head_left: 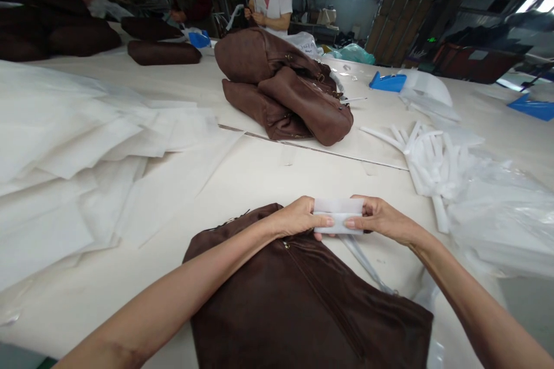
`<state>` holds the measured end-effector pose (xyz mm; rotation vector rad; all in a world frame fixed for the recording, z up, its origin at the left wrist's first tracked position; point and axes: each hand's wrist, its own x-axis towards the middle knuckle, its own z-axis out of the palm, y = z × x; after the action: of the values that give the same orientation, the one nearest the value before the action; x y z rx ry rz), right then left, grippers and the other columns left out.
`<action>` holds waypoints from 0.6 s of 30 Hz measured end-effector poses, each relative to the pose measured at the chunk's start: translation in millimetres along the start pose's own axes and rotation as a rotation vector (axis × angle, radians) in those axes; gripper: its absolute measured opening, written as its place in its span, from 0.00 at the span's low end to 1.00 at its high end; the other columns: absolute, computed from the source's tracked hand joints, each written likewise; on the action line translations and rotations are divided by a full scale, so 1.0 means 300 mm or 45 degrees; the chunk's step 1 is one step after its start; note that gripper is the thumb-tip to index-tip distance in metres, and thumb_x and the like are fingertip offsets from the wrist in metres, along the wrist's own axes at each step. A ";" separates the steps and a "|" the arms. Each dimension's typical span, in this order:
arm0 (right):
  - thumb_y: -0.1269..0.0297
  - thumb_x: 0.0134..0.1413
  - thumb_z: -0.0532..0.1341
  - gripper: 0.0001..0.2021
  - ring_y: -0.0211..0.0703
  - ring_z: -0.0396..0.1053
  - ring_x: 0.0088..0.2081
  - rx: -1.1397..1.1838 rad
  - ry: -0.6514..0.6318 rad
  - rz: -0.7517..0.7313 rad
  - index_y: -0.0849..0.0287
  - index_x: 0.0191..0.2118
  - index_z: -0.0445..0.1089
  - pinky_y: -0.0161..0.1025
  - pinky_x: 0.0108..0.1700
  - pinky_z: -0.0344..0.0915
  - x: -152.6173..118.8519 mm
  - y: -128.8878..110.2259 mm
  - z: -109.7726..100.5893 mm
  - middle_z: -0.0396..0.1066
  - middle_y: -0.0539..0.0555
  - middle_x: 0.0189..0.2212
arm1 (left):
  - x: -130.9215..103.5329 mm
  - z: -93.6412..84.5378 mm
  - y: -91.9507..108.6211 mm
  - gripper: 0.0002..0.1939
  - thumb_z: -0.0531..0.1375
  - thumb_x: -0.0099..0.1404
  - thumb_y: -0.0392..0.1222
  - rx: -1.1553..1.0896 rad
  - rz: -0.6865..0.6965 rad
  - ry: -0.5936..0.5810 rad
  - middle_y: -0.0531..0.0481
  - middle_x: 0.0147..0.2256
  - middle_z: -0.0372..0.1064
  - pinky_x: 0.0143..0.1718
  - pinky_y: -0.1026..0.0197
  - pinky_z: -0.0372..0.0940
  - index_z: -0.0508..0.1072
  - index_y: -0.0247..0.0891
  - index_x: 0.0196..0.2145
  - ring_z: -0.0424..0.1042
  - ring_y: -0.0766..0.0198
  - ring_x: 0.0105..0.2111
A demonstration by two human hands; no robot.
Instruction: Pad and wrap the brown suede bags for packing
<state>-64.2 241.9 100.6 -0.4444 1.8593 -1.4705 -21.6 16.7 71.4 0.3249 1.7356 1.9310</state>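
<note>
Between my two hands is a small sheet of white foam wrap (338, 214), partly folded over, above the top edge of a dark brown bag (277, 294). My left hand (304, 216) pinches its left end, thumb on the front. The right end is gripped by my right hand (375, 220) in the same way. The bag lies on the table in front of me, with a slanting zip across its face. A plastic-covered strap (366, 262) runs below the sheet to the bag's right side. Whatever lies inside the fold is hidden.
More brown bags (285, 86) are piled across the table (259, 179). White sheets (86, 173) spread at left. White foam tubes (433, 155) and clear plastic bags (506, 219) lie at right. Blue tape dispensers (387, 82) stand farther back. Co-workers, one in a white shirt (272, 0), stand beyond.
</note>
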 end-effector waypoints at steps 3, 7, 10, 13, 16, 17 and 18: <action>0.54 0.45 0.71 0.21 0.40 0.71 0.34 -0.003 0.023 -0.055 0.60 0.44 0.77 0.36 0.38 0.67 -0.002 0.008 0.004 0.77 0.51 0.33 | -0.001 0.002 -0.002 0.20 0.69 0.54 0.52 -0.024 0.022 0.053 0.50 0.29 0.70 0.25 0.66 0.69 0.76 0.31 0.36 0.68 0.68 0.25; 0.54 0.51 0.68 0.18 0.46 0.72 0.45 -0.068 0.093 -0.111 0.54 0.46 0.79 0.42 0.51 0.66 -0.012 0.030 0.013 0.78 0.53 0.43 | -0.009 0.002 -0.007 0.22 0.70 0.53 0.50 -0.064 0.066 0.158 0.53 0.27 0.69 0.22 0.67 0.68 0.74 0.32 0.39 0.68 0.69 0.23; 0.53 0.54 0.65 0.16 0.49 0.72 0.47 -0.159 0.090 -0.209 0.53 0.45 0.80 0.44 0.52 0.66 -0.022 0.047 0.013 0.78 0.55 0.44 | -0.015 0.002 -0.004 0.19 0.69 0.54 0.47 -0.075 0.074 0.163 0.51 0.30 0.71 0.23 0.66 0.69 0.75 0.32 0.39 0.68 0.70 0.23; 0.50 0.58 0.62 0.15 0.47 0.73 0.42 -0.205 0.057 -0.327 0.52 0.43 0.81 0.42 0.48 0.67 -0.027 0.059 0.013 0.77 0.56 0.40 | -0.022 -0.003 0.007 0.14 0.68 0.54 0.43 -0.088 0.079 0.112 0.49 0.34 0.73 0.25 0.66 0.69 0.76 0.33 0.38 0.70 0.69 0.24; 0.51 0.60 0.61 0.14 0.45 0.73 0.41 -0.242 0.062 -0.403 0.51 0.41 0.81 0.40 0.45 0.67 -0.027 0.068 0.016 0.76 0.55 0.39 | -0.032 -0.015 0.017 0.13 0.65 0.55 0.39 -0.070 0.041 0.057 0.51 0.31 0.73 0.27 0.66 0.67 0.76 0.34 0.40 0.71 0.68 0.23; 0.51 0.61 0.60 0.15 0.45 0.73 0.40 -0.258 0.070 -0.422 0.51 0.41 0.81 0.40 0.44 0.67 -0.026 0.071 0.018 0.76 0.55 0.38 | -0.036 -0.020 0.018 0.14 0.64 0.56 0.39 -0.086 0.021 0.046 0.51 0.31 0.73 0.28 0.66 0.67 0.76 0.34 0.41 0.72 0.68 0.24; 0.50 0.62 0.60 0.15 0.45 0.73 0.39 -0.276 0.078 -0.441 0.51 0.41 0.81 0.40 0.44 0.67 -0.024 0.074 0.020 0.76 0.55 0.38 | -0.039 -0.024 0.018 0.14 0.63 0.56 0.40 -0.119 0.005 0.032 0.50 0.31 0.73 0.29 0.65 0.67 0.76 0.34 0.42 0.72 0.66 0.24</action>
<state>-51.5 248.9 81.5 -0.8713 2.0772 -1.5186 -16.6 4.3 77.6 0.2712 1.6550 2.0192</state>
